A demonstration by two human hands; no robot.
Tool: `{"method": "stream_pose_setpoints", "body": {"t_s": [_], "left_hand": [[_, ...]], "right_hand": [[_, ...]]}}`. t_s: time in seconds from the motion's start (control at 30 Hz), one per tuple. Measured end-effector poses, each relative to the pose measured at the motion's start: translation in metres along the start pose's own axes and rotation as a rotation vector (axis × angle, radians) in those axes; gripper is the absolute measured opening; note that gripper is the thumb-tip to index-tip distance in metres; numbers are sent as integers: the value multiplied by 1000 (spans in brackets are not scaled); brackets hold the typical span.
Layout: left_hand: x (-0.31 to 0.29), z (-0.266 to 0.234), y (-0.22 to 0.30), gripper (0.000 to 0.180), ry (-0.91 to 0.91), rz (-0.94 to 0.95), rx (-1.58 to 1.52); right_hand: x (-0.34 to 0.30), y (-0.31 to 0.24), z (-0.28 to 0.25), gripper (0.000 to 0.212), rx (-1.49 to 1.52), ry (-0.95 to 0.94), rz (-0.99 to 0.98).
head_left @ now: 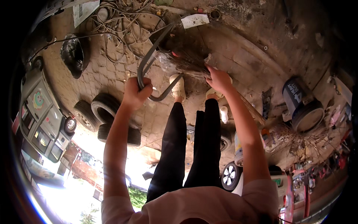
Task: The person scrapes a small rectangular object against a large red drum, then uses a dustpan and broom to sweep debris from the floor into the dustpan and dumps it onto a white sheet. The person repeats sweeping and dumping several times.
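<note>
My left hand (137,91) is closed round a bent grey metal handle (151,56), whose bars run away over the ground toward a dark pan-like part (158,37). My right hand (219,77) grips a bundle of brown bristles, like a short hand broom (190,61), which points left toward the space between the bars. Crumpled clear plastic (167,62) lies by the bristle tips, with a small red bit beside it. How the handle joins the dark part is hard to make out. My feet in pale clogs (178,86) stand just behind.
A tangle of hoses and cables (119,26) lies at the far left, near a black plastic bag (72,56). Old tyres (104,108) are at the left. At the right are a dark bucket (298,97) and dry twigs (298,140). A white sheet (195,21) lies ahead.
</note>
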State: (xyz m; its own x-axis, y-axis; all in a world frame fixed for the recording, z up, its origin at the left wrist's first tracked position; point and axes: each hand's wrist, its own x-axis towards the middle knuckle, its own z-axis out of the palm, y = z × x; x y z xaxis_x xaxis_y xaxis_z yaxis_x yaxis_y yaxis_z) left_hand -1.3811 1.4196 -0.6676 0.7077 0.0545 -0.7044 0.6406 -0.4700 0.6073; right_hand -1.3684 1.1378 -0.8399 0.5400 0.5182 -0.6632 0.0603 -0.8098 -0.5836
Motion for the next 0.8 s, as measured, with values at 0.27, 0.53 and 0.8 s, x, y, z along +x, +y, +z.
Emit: {"method": "stream_pose_setpoints", "body": {"t_s": [0.27, 0.53, 0.8], "left_hand": [[-15, 4, -23, 20, 182, -78, -192], [2, 7, 0, 24, 141, -22, -169], [-5, 13, -5, 24, 95, -72, -75]], "right_hand": [[38, 0, -68, 50, 113, 213, 23], [167, 28, -39, 41, -43, 233, 77], [6, 14, -14, 46, 146, 364, 158]]}}
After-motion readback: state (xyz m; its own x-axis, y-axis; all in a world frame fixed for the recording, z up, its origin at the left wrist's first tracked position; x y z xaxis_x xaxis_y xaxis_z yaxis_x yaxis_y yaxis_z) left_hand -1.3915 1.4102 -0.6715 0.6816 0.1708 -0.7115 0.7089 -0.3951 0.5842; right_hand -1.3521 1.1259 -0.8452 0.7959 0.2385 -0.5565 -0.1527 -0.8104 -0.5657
